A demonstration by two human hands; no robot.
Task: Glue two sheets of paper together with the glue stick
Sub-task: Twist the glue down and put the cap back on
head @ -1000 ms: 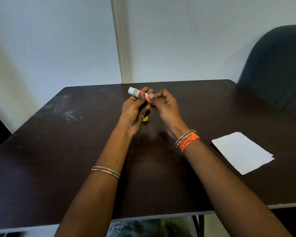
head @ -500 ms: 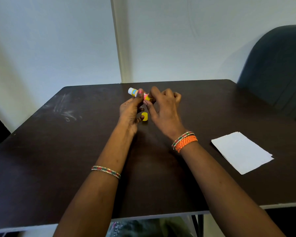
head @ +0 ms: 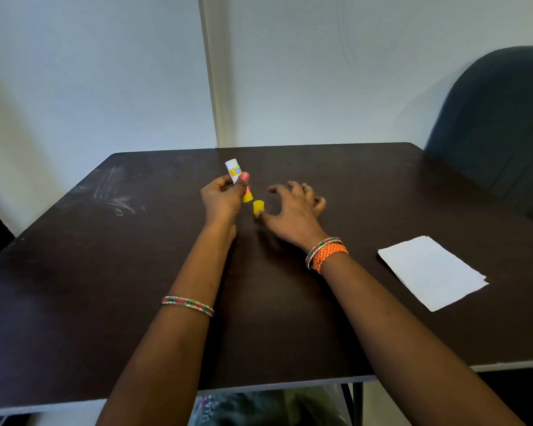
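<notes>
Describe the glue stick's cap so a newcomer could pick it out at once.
Start at the dark table and go to its middle, between the two hands. The cap stands there beside the right hand's thumb, small and plain yellow, unlike the labelled white glue stick.

Glue stick [head: 235,171] label: carried a yellow band with a small blue patch; its lettering was too small and blurred to read.
Paper sheets [head: 432,272]: showed no readable writing.
Other surfaces: no legible text, numbers or signs appeared.
</notes>
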